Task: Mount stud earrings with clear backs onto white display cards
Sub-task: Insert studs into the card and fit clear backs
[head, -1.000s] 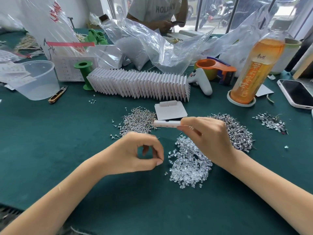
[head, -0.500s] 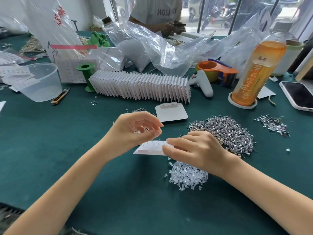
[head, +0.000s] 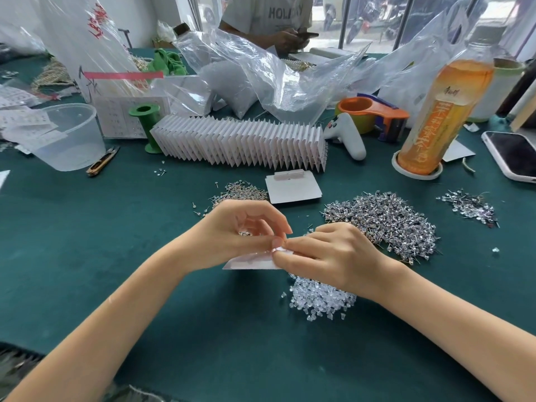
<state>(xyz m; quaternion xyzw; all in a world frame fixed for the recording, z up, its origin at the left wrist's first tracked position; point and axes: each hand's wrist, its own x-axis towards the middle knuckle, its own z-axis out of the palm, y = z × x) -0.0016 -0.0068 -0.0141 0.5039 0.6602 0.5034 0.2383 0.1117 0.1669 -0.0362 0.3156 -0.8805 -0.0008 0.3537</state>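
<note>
My right hand (head: 327, 256) pinches a white display card (head: 249, 261) by its right end, a little above the green table. My left hand (head: 240, 233) meets it from the left, thumb and forefinger pinched at the card's top edge; what they hold is too small to tell. A pile of clear backs (head: 316, 300) lies under my right hand. Silver stud earrings lie in a large pile (head: 388, 219) to the right and a smaller pile (head: 240, 191) behind my left hand. One blank card (head: 293, 187) lies flat beyond my hands.
A long row of filled cards (head: 240, 143) stands across the middle. Behind it are plastic bags (head: 261, 74), a green spool (head: 146, 123), a clear tub (head: 69, 134), snips (head: 103, 162), a tape dispenser (head: 374, 114), an orange drink bottle (head: 441, 117) and a phone (head: 513, 155). A person (head: 269, 21) sits opposite.
My right hand brought the card down and toward me, over the clear backs. My left hand rose from the table, reached over the small stud pile, then came to the card's edge.
</note>
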